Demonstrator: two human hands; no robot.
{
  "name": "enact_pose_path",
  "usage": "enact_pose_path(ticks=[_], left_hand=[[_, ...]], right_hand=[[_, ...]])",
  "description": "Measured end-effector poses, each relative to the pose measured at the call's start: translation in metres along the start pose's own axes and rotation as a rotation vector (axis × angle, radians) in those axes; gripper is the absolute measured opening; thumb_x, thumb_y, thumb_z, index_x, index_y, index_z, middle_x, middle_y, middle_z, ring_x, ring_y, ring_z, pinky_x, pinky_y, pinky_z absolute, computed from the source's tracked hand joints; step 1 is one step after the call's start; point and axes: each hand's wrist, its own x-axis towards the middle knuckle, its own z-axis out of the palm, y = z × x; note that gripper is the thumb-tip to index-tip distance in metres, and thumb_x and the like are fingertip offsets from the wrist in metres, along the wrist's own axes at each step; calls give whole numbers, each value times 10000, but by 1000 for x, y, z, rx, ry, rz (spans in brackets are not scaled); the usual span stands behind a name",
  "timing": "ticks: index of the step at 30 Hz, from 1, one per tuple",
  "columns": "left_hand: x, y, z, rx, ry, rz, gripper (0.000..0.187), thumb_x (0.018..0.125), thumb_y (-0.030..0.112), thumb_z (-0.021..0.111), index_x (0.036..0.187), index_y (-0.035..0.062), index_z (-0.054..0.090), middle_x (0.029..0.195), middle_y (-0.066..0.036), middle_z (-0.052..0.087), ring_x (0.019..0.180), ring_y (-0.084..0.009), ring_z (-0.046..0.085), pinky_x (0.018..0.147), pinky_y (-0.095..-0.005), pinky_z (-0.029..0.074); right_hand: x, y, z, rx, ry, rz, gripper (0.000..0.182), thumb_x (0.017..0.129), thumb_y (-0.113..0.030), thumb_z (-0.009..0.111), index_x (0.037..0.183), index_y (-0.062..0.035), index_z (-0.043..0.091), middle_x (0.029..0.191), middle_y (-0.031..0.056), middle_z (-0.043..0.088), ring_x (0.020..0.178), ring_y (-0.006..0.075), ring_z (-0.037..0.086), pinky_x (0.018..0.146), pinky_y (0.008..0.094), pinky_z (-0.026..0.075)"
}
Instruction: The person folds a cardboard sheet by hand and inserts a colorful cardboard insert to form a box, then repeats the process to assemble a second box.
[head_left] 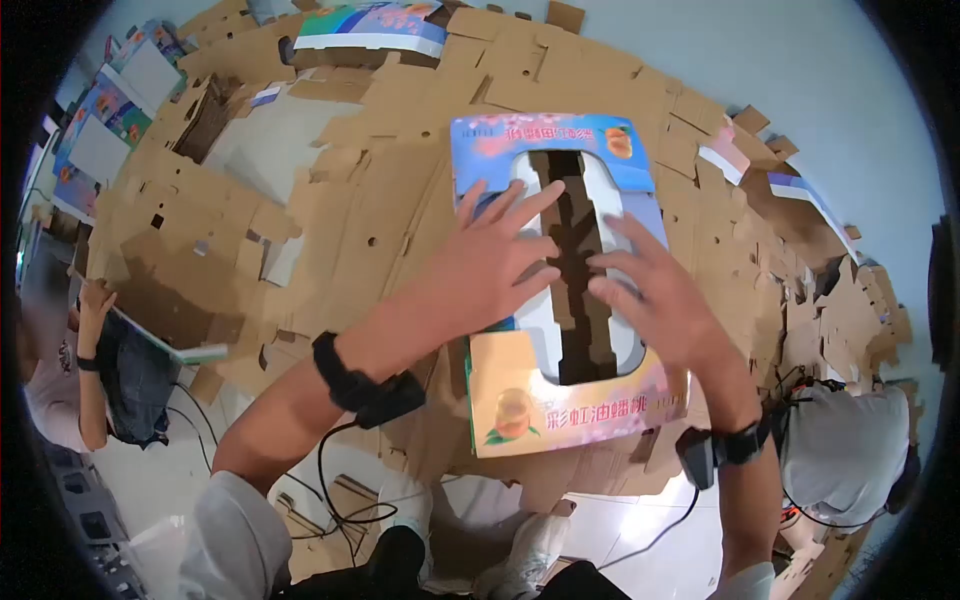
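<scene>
A colourful printed fruit carton lies in front of me, blue at its far end and orange-yellow at its near end, with peach pictures. Its top has a long rounded window with white edges. Through the window shows a dark brown notched cardboard strip. My left hand is over the carton's left side, fingers spread, tips at the window. On the other side my right hand reaches over the right edge of the window with its fingers apart. Neither hand holds anything that I can see.
Flattened brown cardboard covers the surface around the carton. Another printed carton stands at the far edge, and several more are at the left. A person sits at left holding a board; another person is at right. Cables hang from my wrist straps.
</scene>
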Motion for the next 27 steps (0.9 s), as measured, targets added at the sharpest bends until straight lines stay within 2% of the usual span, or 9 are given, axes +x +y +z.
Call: enact_pose_path(ticks=[4, 7, 10, 12, 13, 16, 19, 21, 27], left_hand=[[3, 18, -10, -1, 80, -117, 372, 935, 360, 778, 1179, 81, 741, 1594, -251, 434, 1546, -497, 287, 1238, -626, 246], [11, 18, -1, 80, 102, -194, 507, 897, 416, 811, 1275, 90, 723, 1608, -277, 392, 1559, -527, 233, 1241, -644, 224], [3, 24, 14, 99, 45, -208, 620, 852, 450, 841, 1339, 91, 703, 1621, -281, 358, 1569, -548, 182, 1239, -682, 193], [2, 29, 17, 122, 12, -190, 663, 830, 462, 849, 1360, 94, 694, 1637, -288, 327, 1569, -568, 156, 1234, -709, 174], [1, 30, 17, 127, 11, -190, 654, 831, 460, 847, 1351, 93, 697, 1638, -290, 325, 1567, -577, 152, 1233, -716, 168], [4, 32, 19, 156, -28, -199, 623, 837, 453, 840, 1325, 90, 707, 1641, -297, 319, 1565, -594, 138, 1231, -733, 155], [5, 32, 16, 184, -90, -210, 580, 844, 444, 827, 1281, 77, 722, 1647, -306, 310, 1570, -597, 125, 1232, -740, 151], [5, 31, 16, 143, -36, -193, 544, 850, 439, 813, 1231, 58, 741, 1660, -314, 295, 1571, -604, 119, 1232, -748, 146], [-5, 62, 11, 252, -245, -299, 383, 834, 313, 741, 1103, 45, 792, 1705, -325, 241, 1570, -617, 125, 1228, -768, 139]], right_hand=[[-21, -18, 7, 44, 126, 43, 489, 981, -255, 761, 1385, -25, 610, 1516, 244, 528, 1398, 456, 531, 1143, 478, 470], [-15, -2, 17, -84, 236, 12, 519, 975, -244, 764, 1410, -20, 592, 1525, 246, 525, 1433, 457, 503, 1167, 481, 450], [-4, 23, 25, -29, 463, 34, 574, 957, -278, 774, 1427, -8, 583, 1543, 250, 516, 1471, 450, 469, 1189, 491, 429], [8, 26, 26, 12, 448, 142, 624, 944, -305, 782, 1446, -1, 571, 1562, 256, 498, 1493, 450, 441, 1205, 506, 409], [15, 26, 29, 33, 442, 191, 649, 937, -319, 786, 1455, 3, 565, 1572, 259, 489, 1504, 450, 428, 1212, 513, 399], [34, 26, 35, -67, 399, 117, 776, 913, -352, 803, 1515, 29, 496, 1608, 276, 437, 1532, 450, 383, 1232, 524, 371], [40, 23, 46, -452, 351, 81, 860, 890, -327, 810, 1562, 46, 424, 1633, 280, 396, 1552, 445, 341, 1262, 525, 325], [39, 26, 45, -419, 343, 76, 894, 861, -302, 816, 1573, 50, 406, 1648, 279, 374, 1561, 438, 324, 1274, 526, 303], [20, 15, 41, -382, 301, 77, 937, 798, -216, 806, 1586, 64, 384, 1682, 290, 314, 1586, 430, 279, 1299, 539, 254]])
